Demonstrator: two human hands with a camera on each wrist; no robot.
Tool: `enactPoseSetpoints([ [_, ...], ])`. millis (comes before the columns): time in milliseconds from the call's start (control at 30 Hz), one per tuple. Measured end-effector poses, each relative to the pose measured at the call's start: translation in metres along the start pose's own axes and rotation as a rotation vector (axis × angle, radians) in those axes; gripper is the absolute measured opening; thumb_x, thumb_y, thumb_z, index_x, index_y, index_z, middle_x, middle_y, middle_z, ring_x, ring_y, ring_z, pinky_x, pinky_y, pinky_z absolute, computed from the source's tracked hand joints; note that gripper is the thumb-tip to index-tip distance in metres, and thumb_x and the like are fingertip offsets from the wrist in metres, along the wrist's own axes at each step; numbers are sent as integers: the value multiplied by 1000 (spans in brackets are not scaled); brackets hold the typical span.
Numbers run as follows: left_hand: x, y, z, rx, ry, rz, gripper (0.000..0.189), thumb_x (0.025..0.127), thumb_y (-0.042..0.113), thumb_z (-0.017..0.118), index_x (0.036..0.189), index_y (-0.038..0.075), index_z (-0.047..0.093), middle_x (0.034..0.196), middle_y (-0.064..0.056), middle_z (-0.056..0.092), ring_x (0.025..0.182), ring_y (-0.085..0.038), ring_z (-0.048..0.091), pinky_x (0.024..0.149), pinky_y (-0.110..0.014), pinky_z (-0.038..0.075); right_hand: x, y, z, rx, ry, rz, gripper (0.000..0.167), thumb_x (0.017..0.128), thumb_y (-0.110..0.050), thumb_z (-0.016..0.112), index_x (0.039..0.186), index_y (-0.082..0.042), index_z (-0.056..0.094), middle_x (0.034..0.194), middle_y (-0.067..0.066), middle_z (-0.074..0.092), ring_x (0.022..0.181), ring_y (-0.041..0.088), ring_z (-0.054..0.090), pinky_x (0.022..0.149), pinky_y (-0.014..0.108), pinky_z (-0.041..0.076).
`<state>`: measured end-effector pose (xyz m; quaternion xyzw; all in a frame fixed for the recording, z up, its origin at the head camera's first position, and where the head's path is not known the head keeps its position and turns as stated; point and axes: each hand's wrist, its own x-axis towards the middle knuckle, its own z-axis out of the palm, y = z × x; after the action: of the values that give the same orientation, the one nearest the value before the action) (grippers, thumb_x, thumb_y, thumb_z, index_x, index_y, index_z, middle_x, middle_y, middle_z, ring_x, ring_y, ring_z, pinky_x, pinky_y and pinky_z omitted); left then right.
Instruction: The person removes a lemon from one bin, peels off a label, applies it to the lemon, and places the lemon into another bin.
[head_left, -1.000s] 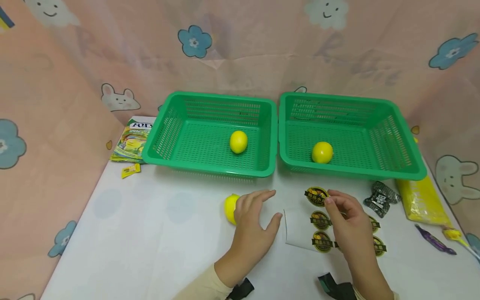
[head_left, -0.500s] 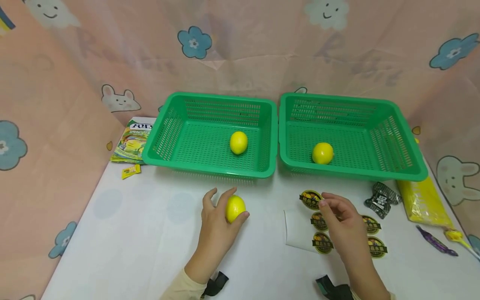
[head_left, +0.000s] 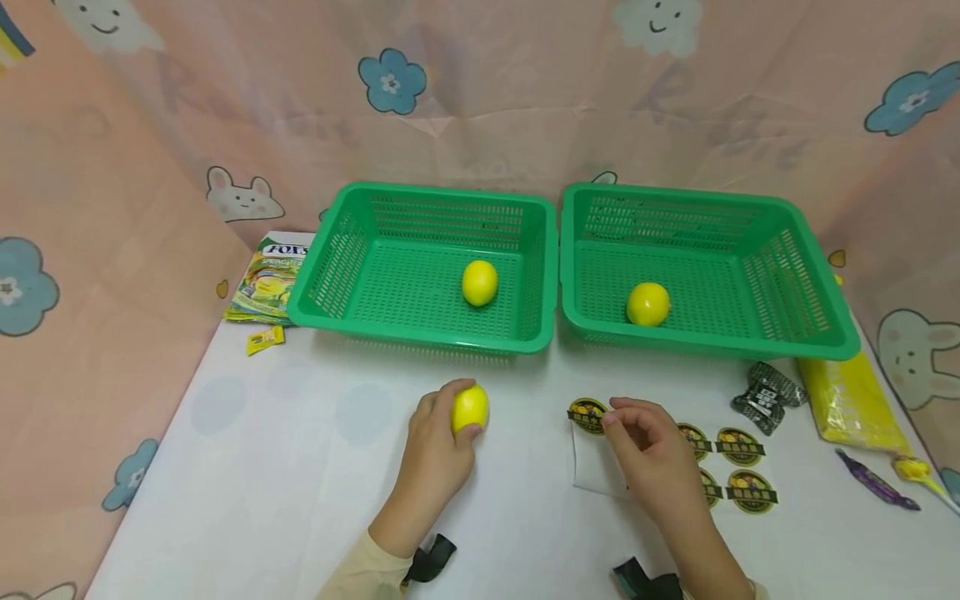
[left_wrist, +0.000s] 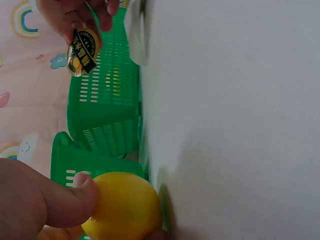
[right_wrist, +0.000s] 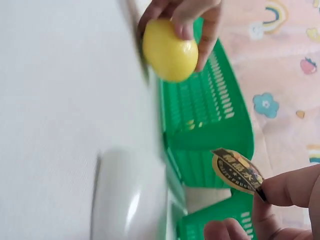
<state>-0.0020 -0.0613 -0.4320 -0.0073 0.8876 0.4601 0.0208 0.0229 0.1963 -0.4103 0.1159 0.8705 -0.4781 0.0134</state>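
Note:
My left hand [head_left: 435,454] grips a yellow lemon [head_left: 470,408] on the white table, thumb on one side and fingers round the other; the left wrist view shows the lemon [left_wrist: 127,205] close up. Between thumb and forefinger, my right hand [head_left: 652,450] pinches a round black-and-gold sticker [head_left: 587,415] by its edge. The sticker [right_wrist: 237,171] hangs free of its sheet in the right wrist view. Below that hand lies the white sticker sheet [head_left: 596,462], bearing several more of these labels, some hidden by the hand.
Two green baskets stand side by side at the back, the left basket [head_left: 420,337] and the right basket [head_left: 705,342], each with one lemon inside. Candy packets [head_left: 266,279] lie at left. A black wrapped candy [head_left: 768,398], yellow bag [head_left: 855,404], purple candy [head_left: 876,479] and lollipop [head_left: 911,469] lie at right.
My left hand has shifted left, come round the lemon and taken hold of it. My right hand has moved left with the sticker, uncovering labels on the sheet's right side.

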Motion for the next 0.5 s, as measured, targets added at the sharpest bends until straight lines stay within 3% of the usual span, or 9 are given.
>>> enactPoseSetpoints([
  [167,1,4,-2,-166,-35,9,56,95,-6,73,144,16,58,136,-17,57,114,-34,57,95,-50,52,-1,-22,6,84,-130,52,36,106,-39,67,102,-5,74,143,1,62,130,21,57,95,20,48],
  [333,-2,11,-2,-519,-170,34,58,99,-10,64,148,18,53,147,-12,53,119,-32,57,92,-37,57,-4,-45,6,220,-208,89,31,106,-33,68,100,-3,73,143,-1,62,132,20,55,100,26,50],
  [500,-8,18,1,-815,-322,74,56,105,-8,56,156,11,41,159,-16,46,135,-33,52,103,-34,54,-7,-62,4,312,-224,98,27,106,-25,68,100,2,73,142,4,63,128,21,57,99,26,51],
])
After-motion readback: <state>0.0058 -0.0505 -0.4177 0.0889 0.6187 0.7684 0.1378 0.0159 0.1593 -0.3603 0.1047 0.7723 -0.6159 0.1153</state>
